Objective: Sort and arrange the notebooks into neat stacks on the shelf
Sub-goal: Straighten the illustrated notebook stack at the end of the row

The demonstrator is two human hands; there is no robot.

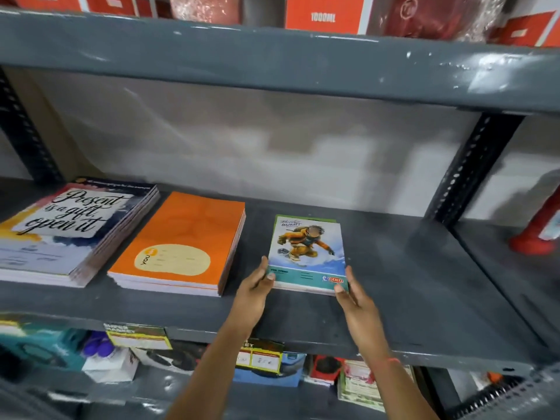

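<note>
At the far left of the grey shelf (pixel 394 298) lies the lettered stack (pixel 69 234), a pile of notebooks whose top cover reads "Present is a gift, open it". Its left part runs out of view, and its right edge steps outward in a slant rather than sitting flush. Just beside it, with a narrow strip of bare shelf between them, sits the orange stack (pixel 181 244), its near edge set back from the shelf's front lip.

Right of the orange pile there is another gap, and then the small stack (pixel 306 256) with a snowboarder on the top cover and a teal band along its near edge. A green cover peeks out along its far edge, so the pile is not quite square. My left hand (pixel 254 294) presses against the near left corner, fingers curled along the side edge and thumb on the cover. My right hand (pixel 354 298) meets the near right corner, thumb tip on the teal band, the other fingers loose and slightly spread beside the edge. Both hands bracket the pile rather than lift it; it lies flat on the shelf.

To the right of this pile the shelf is bare as far as the perforated upright (pixel 472 168). Beyond that post, a red object (pixel 536 234) stands on the neighbouring shelf.
</note>
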